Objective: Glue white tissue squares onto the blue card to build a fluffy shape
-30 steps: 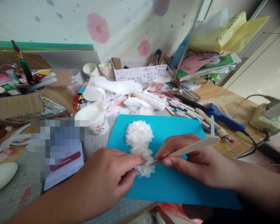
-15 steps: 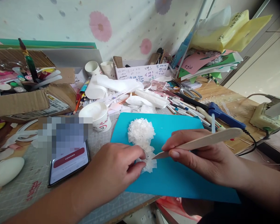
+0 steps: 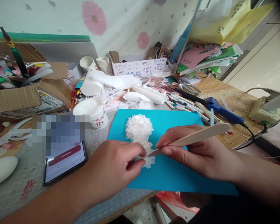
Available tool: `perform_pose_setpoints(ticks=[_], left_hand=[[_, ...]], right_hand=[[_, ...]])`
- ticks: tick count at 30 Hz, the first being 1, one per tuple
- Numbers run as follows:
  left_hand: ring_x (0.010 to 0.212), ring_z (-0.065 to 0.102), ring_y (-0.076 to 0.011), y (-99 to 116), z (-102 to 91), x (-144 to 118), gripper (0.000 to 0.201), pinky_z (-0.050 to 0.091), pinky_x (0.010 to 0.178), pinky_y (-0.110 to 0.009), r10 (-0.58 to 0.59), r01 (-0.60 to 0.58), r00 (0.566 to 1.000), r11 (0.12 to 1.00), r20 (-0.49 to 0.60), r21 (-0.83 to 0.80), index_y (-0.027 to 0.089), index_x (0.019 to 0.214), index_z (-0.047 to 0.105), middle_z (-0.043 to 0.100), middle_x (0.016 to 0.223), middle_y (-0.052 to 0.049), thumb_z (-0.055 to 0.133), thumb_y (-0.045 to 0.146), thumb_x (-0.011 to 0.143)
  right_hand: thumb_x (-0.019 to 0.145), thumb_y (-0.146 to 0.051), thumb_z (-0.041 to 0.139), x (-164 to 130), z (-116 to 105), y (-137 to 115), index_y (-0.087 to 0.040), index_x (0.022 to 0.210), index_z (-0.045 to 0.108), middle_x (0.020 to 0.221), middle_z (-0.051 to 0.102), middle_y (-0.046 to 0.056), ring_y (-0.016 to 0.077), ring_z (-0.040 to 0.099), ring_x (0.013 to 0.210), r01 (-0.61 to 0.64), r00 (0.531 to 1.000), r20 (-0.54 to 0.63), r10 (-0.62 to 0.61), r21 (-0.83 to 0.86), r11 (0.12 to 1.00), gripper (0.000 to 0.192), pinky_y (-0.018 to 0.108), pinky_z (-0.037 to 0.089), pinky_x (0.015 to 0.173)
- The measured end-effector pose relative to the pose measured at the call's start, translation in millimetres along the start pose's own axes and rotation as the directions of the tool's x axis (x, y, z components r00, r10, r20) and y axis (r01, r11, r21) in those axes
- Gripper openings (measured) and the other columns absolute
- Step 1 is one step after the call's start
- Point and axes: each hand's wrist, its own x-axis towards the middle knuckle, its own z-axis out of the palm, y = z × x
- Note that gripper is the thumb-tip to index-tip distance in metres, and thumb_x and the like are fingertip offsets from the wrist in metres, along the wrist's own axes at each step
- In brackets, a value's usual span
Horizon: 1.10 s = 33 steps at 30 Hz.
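My right hand grips a flat wooden craft stick between thumb and fingers. The stick's lower tip touches the ruffled white tissue paper, beside my left fingertips. My left hand is closed, thumb and forefinger pinching at that white tissue paper, partly hiding it. Above it, a round fluffy cluster of the same white paper sits on a turquoise sheet. Both hands are over this sheet.
A paper cup with white contents stands behind my left hand, and a phone lies to the left. Across the back are white paper rolls, pens, scissors and a blue glue gun. A cardboard box holds brushes and markers.
The camera view has shifted slightly, so everything sits a little further left and up. My left fingers have closed nearer together on the tissue paper; the stick's tip stays beside them.
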Motion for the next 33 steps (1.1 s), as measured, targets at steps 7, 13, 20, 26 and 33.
perform_pose_setpoints(ticks=[7, 13, 20, 26, 33], left_hand=[[0.056, 0.054, -0.0122, -3, 1.7, 1, 0.018, 0.030, 0.054, -0.024, 0.029, -0.029, 1.000, 0.999, 0.004, 0.042, 0.021, 0.074, 0.065, 0.061, 0.060, 0.003, 0.050, 0.021, 0.083], [0.059, 0.057, -0.0121, -4, -2.4, -1, 0.018, 0.032, 0.055, -0.023, 0.048, -0.049, 0.999, 0.998, 0.026, 0.045, 0.023, 0.078, 0.068, 0.065, 0.065, 0.003, 0.051, 0.024, 0.085], [0.047, 0.049, -0.0108, -1, -3.5, 2, 0.022, 0.031, 0.051, -0.021, -0.075, 0.076, 0.997, 0.996, -0.031, 0.036, 0.027, 0.099, 0.068, 0.053, 0.052, 0.007, 0.054, 0.023, 0.084], [0.055, 0.055, -0.0118, -4, -2.1, 1, 0.019, 0.034, 0.055, -0.022, -0.013, 0.014, 1.000, 1.000, -0.010, 0.010, 0.027, 0.098, 0.068, 0.059, 0.059, 0.006, 0.053, 0.021, 0.086], [0.060, 0.057, -0.0137, -12, -4.3, -5, 0.013, 0.033, 0.056, -0.025, 0.137, -0.138, 0.990, 0.985, 0.018, 0.106, 0.022, 0.091, 0.066, 0.062, 0.066, 0.003, 0.054, 0.023, 0.087]], right_hand=[[0.088, -0.012, 0.057, -2, 0, 2, -0.018, 0.084, 0.063, 0.083, 0.072, 0.002, 0.0113, 0.068, 0.075, 0.000, 1.000, 0.003, 0.000, -0.001, 1.000, 0.010, 0.018, 0.054, 0.065], [0.088, -0.013, 0.059, -2, 1, 3, -0.015, 0.087, 0.064, 0.085, 0.073, 0.005, 0.0112, 0.068, 0.076, 0.014, 1.000, -0.010, -0.014, -0.003, 1.000, 0.006, 0.018, 0.054, 0.066], [0.088, -0.010, 0.058, -4, 4, 7, -0.011, 0.092, 0.065, 0.090, 0.073, 0.009, 0.0116, 0.067, 0.084, 0.105, 0.994, 0.038, -0.104, -0.047, 0.993, 0.008, 0.018, 0.051, 0.073], [0.092, -0.013, 0.052, -4, 7, 5, -0.013, 0.096, 0.064, 0.082, 0.069, 0.006, 0.0125, 0.060, 0.073, 0.095, 0.986, 0.149, -0.075, -0.126, 0.988, 0.012, 0.022, 0.046, 0.066], [0.092, -0.013, 0.052, -2, -2, 1, -0.011, 0.098, 0.065, 0.084, 0.067, 0.008, 0.0140, 0.059, 0.075, 0.078, 0.963, 0.265, -0.052, -0.087, 0.993, 0.014, 0.024, 0.045, 0.066]])
